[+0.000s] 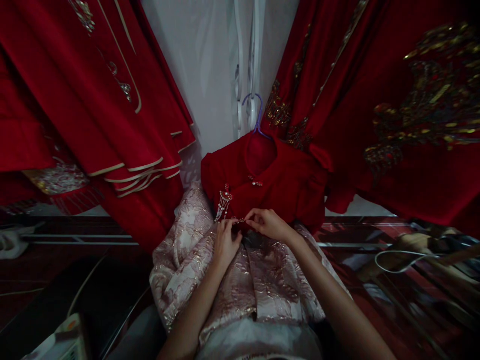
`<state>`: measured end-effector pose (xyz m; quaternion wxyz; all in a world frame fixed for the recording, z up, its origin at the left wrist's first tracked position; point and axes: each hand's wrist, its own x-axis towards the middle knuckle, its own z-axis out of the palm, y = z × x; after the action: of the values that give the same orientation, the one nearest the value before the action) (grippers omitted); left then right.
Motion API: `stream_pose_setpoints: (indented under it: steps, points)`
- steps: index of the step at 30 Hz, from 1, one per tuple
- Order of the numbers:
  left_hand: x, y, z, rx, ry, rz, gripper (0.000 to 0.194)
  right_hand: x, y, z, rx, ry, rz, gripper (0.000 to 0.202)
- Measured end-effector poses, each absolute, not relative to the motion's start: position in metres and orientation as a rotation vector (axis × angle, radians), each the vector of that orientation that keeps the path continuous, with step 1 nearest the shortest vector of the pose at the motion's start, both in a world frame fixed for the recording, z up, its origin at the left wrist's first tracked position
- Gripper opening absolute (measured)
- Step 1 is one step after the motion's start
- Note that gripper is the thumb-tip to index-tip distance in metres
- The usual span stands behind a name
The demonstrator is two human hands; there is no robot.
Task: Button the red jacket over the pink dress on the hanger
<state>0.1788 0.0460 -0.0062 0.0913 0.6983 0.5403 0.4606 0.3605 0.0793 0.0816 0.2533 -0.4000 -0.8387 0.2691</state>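
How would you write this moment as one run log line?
left hand: at small beads; right hand: same beads, opposite side; red top: on purple hanger; shiny cloth: beneath both hands

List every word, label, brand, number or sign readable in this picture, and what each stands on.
No text can be read.
Pale device, lower left: any markings are too dark and blurred to read.
Red garment and pale patterned fabric: decoration, no legible lettering.
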Motion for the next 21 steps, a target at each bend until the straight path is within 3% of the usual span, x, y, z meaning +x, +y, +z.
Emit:
stream_pose_setpoints:
  steps: [5,13,17,21]
  points:
    - [0.178,0.047,-0.009,2.045,1.582,1.42,0.021,0.363,0.085,0.07,-1.087,-2.259,0.755,0.02]
    - [0.176,0.048,-0.009,2.076,1.63,1.375,0.034,0.36,0.093,0.052,-1.109,-2.216,0.788,0.024]
    - [0.176,0.048,-0.009,2.05,1.61,1.405,0.02,0.352,0.094,0.039,-1.07,-2.185,0.849,0.03]
    - [0.174,0.05,-0.009,2.02,1.587,1.437,0.009,0.346,0.095,0.029,-1.022,-2.139,0.839,0.019]
